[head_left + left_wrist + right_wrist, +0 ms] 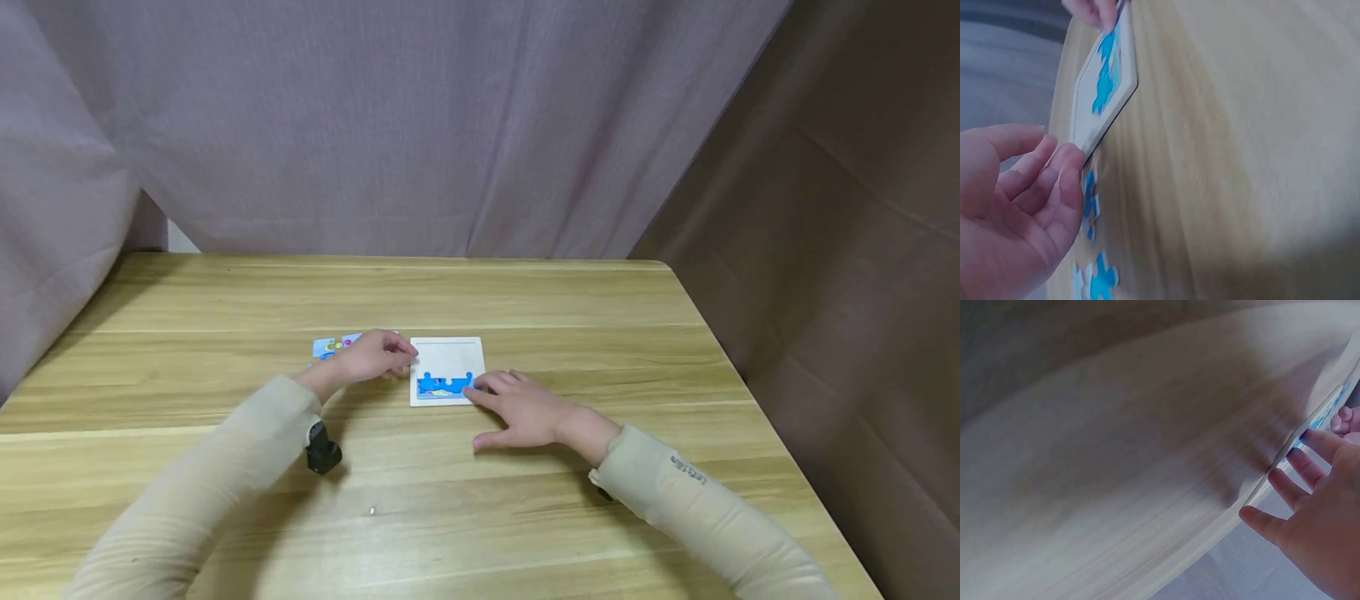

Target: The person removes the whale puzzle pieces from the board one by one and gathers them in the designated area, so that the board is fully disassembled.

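Note:
A square white puzzle frame lies on the table, its lower strip filled with joined blue puzzle pieces and its upper part bare white. My left hand is at the frame's left edge. In the left wrist view its fingers bend loosely and nothing shows between them. On the right side, my right hand rests with spread fingers at the frame's lower right edge, the index fingertip by the blue pieces. Loose blue puzzle pieces lie left of the frame, partly hidden by my left hand.
The wooden table reaches back to a grey curtain, and another curtain hangs past its right edge. A small whitish speck lies in front of the hands. A black wrist camera hangs below the left sleeve.

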### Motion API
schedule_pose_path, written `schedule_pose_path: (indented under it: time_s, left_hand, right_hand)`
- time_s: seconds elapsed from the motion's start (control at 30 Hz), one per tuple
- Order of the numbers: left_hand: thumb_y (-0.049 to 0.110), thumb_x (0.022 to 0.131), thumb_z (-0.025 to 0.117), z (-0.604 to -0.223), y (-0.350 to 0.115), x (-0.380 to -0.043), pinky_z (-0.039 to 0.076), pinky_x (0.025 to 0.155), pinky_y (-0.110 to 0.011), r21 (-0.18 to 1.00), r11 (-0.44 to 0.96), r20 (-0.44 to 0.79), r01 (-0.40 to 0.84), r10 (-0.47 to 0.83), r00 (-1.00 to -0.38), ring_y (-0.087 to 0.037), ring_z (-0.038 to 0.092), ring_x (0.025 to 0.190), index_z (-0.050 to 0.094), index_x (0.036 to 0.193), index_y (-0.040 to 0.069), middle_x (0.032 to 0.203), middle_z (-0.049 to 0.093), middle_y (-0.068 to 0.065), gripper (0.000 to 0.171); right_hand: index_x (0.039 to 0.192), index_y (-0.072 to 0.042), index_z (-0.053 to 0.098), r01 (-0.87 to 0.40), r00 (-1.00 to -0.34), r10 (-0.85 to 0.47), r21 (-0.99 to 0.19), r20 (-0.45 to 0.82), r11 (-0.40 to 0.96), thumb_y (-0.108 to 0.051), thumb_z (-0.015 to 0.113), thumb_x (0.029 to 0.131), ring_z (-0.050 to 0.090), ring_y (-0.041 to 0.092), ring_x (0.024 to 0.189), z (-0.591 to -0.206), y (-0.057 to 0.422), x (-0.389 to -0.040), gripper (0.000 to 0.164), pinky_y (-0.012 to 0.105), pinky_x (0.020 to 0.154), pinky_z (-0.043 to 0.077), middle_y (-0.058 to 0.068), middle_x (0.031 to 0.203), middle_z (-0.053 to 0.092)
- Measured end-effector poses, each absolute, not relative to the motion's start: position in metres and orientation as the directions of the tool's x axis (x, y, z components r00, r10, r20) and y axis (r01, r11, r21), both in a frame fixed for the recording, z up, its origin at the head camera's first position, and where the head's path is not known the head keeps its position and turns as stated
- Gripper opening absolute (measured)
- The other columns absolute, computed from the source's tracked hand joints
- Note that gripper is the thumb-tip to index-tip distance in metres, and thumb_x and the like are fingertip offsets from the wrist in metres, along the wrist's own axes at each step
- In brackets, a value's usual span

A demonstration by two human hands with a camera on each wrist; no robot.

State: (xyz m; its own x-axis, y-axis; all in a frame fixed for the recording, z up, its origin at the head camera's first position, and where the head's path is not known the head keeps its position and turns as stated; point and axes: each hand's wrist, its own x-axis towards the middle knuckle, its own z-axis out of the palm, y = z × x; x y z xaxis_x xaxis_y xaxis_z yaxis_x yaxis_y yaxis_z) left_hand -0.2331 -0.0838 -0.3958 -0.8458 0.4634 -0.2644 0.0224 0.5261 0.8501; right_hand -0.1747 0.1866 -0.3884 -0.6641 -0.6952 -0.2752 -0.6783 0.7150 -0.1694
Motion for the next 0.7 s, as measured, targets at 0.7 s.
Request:
schedule_pose_path:
  time_s: [0.7]
  left_hand:
    - [0.008,0.075,0.076,-0.405,-0.058,-0.225,0.047,0.076,-0.026,0.710,0.634,-0.166,0.305,0.572,-0.803,-0.014,0.053,0.080,0.063,0.110,0.001,0.103,0.064,-0.009,0.038]
  right_hand:
    - [0.146,-0.015,0.032,-0.677,-0.665,-0.700,-0.185,-0.260,0.712,-0.065,0.050,0.084,0.031,0.025,0.135,-0.390,0.187,-0.175,0.081,0.050,0.113,0.021,0.007,0.142,0.039]
